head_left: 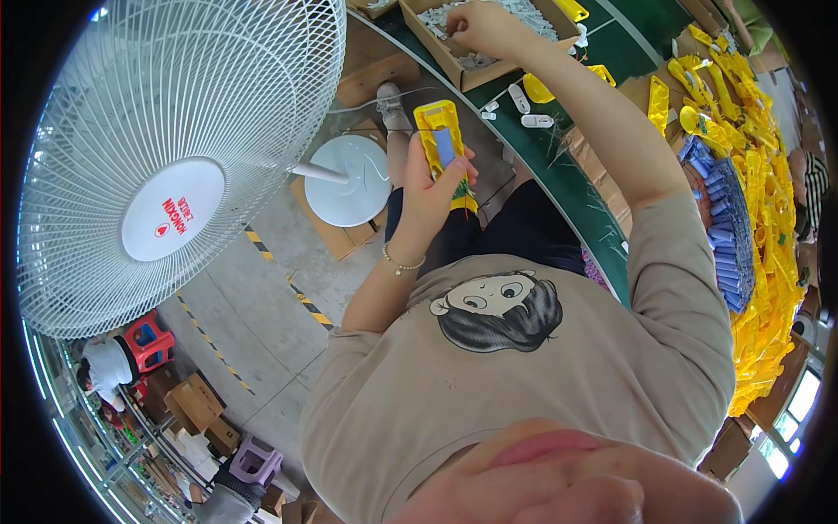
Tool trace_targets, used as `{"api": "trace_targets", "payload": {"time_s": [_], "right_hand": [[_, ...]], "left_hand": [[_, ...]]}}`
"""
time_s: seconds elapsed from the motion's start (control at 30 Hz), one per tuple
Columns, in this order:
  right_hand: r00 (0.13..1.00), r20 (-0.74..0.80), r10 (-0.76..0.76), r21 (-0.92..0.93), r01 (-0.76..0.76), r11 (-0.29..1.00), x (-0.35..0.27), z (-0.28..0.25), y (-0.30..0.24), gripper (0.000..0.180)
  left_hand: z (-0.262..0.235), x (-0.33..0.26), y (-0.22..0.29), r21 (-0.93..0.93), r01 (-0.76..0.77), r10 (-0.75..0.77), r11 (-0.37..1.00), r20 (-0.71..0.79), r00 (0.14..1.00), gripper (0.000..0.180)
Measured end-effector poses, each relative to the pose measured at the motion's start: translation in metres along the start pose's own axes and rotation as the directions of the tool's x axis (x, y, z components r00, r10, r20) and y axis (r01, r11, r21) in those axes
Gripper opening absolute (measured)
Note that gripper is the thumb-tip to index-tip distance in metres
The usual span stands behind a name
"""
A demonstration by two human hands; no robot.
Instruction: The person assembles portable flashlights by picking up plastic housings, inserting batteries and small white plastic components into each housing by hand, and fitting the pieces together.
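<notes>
My left hand (436, 188) is wrapped round a yellow plastic housing (437, 115), held over my lap. Inside the housing lies a blue-violet cylindrical battery cell (444, 147); dark thin wire shows near its far end. My right hand (480, 28) is over the cardboard box (467, 80) at the far edge of the table, among many small pale grey-white parts (529, 16). Its fingers are bent together, and whatever is between them is too small to make out. Beside the box lie white oval pieces (537, 121) and a yellow part (538, 88).
A large white fan (175, 205) stands close on the left, its round base (347, 181) on the floor. The green tabletop (559, 162) curves past my right side. Further right are heaped yellow housings (768, 288) and a container of blue cells (729, 236). Other people work nearby.
</notes>
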State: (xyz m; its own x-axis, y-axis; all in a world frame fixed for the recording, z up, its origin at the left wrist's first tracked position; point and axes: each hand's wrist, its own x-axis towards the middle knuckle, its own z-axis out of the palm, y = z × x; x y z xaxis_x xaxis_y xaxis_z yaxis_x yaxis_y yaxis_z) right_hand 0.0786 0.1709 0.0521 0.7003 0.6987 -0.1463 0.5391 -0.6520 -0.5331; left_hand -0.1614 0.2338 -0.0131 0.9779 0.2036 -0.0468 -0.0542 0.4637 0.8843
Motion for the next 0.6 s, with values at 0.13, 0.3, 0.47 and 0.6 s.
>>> {"api": "trace_targets", "payload": {"time_s": [0.13, 0.3, 0.47, 0.6], "right_hand": [[0.994, -0.070, -0.086, -0.132, 0.076, 0.988, 0.003, 0.007, 0.010, 0.017], [0.990, 0.064, -0.129, -0.168, 0.138, 0.976, 0.037, 0.029, 0.023, 0.024], [0.993, 0.116, -0.018, -0.102, 0.030, 0.994, 0.035, 0.020, 0.024, 0.021], [0.935, -0.188, -0.301, -0.086, 0.289, 0.953, 0.008, -0.002, 0.049, 0.017]], "left_hand": [[0.005, 0.013, 0.002, 0.016, 0.001, 0.000, 1.000, -0.075, 0.997, 0.033], [0.019, 0.015, 0.002, 0.013, -0.011, 0.010, 1.000, 0.032, 0.999, 0.033], [0.011, 0.007, -0.003, 0.025, -0.016, 0.015, 1.000, 0.010, 1.000, 0.032], [0.007, 0.014, 0.005, 0.021, -0.090, 0.091, 0.996, -0.123, 0.988, 0.033]]}}
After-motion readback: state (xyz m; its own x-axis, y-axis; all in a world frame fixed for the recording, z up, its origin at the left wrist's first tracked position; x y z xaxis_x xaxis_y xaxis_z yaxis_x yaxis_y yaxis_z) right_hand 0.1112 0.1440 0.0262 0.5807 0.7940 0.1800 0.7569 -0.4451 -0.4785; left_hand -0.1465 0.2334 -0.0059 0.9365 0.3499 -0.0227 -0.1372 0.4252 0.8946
